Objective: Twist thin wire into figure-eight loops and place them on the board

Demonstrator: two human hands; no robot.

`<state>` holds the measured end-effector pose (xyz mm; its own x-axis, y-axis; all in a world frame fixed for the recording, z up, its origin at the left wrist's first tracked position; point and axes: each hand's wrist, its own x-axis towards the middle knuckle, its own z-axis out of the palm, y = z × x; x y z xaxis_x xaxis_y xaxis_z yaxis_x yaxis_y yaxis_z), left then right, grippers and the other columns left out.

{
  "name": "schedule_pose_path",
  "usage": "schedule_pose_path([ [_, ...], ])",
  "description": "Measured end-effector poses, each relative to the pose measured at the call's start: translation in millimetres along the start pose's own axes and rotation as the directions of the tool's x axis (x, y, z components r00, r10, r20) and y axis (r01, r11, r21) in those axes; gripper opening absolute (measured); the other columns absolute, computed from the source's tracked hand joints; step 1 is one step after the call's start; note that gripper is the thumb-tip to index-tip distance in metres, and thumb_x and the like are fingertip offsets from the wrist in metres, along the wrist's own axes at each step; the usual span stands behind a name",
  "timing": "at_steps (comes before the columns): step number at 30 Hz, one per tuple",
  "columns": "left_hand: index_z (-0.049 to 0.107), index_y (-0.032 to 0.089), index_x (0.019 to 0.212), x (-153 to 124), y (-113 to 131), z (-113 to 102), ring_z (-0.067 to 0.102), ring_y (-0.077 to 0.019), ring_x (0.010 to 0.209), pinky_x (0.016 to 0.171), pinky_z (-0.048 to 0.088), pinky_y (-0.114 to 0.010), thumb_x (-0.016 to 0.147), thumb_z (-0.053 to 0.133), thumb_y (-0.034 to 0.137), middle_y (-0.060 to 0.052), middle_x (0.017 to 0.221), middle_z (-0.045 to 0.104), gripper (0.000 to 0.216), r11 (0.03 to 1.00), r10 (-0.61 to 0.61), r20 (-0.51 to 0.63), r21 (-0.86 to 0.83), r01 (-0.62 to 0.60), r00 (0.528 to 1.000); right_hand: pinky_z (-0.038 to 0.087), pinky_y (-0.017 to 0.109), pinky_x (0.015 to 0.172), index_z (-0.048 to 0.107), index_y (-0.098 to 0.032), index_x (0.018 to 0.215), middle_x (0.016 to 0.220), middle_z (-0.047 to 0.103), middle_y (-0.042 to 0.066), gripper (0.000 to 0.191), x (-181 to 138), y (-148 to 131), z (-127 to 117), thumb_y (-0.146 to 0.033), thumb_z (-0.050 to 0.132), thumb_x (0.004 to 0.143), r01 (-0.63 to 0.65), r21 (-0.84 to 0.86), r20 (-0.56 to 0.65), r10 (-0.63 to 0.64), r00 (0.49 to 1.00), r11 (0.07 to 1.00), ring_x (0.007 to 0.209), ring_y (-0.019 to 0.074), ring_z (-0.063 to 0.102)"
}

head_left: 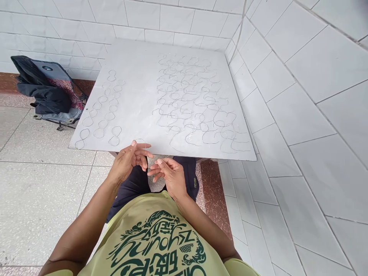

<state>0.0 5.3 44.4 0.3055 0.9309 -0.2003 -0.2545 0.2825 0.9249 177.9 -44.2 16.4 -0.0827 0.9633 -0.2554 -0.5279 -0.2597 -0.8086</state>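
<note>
A thin curved wire (140,139) is held between my two hands at the front edge of the white table (138,99). My left hand (129,159) pinches one part of it between thumb and fingers, where it bends into a loop. To its right, my right hand (169,174) pinches the other end with thumb and forefinger. On the left of the table lie several wires bent into figure-eight shapes (115,136), close to my left hand. Many loose S-curved wires (191,136) are spread over the right half, beyond my right hand.
White tiled walls (287,96) border the table at the back and right. A folding chair (69,115) with dark clothing (48,96) on it stands at the left on the speckled floor (43,191). A cable (240,30) hangs in the wall corner.
</note>
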Motion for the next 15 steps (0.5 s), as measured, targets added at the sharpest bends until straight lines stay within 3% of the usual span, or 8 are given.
schedule_pose_path([
  [5,0.074,0.011,0.108,6.0,2.1,7.5,0.057,-0.0133,0.051,0.045,0.047,-0.028,0.101,0.047,0.067,-0.009,0.083,0.071,0.062,1.000,0.002,-0.052,-0.007,-0.002,0.999,0.058,0.026,0.049,0.076,-0.016,0.093,0.088,0.081,0.010,0.029,-4.5,7.5,1.6,-0.045,0.079,0.089,-0.020,-0.013,0.044,0.021,0.999,1.000,0.070,0.0241,0.080],
  [10,0.073,0.015,0.103,7.8,-2.8,13.1,0.043,-0.0085,0.044,0.039,0.030,-0.023,0.100,0.049,0.066,-0.004,0.073,0.065,0.056,0.993,0.050,-0.119,0.109,-0.037,0.992,0.057,0.026,0.049,0.078,-0.015,0.094,0.087,0.080,0.010,0.026,-5.4,12.7,5.9,-0.040,0.080,0.088,-0.036,-0.018,0.050,0.037,0.998,0.999,0.070,0.0234,0.079],
  [15,0.072,0.015,0.096,13.8,1.2,6.3,0.041,-0.0081,0.043,0.041,0.026,-0.023,0.099,0.051,0.066,-0.003,0.067,0.063,0.056,0.985,0.018,-0.069,0.174,-0.006,0.997,0.056,0.026,0.048,0.078,-0.014,0.091,0.086,0.080,0.010,0.029,-3.9,10.9,6.0,-0.042,0.082,0.085,-0.060,-0.047,0.052,0.063,0.997,0.997,0.066,0.0221,0.077],
])
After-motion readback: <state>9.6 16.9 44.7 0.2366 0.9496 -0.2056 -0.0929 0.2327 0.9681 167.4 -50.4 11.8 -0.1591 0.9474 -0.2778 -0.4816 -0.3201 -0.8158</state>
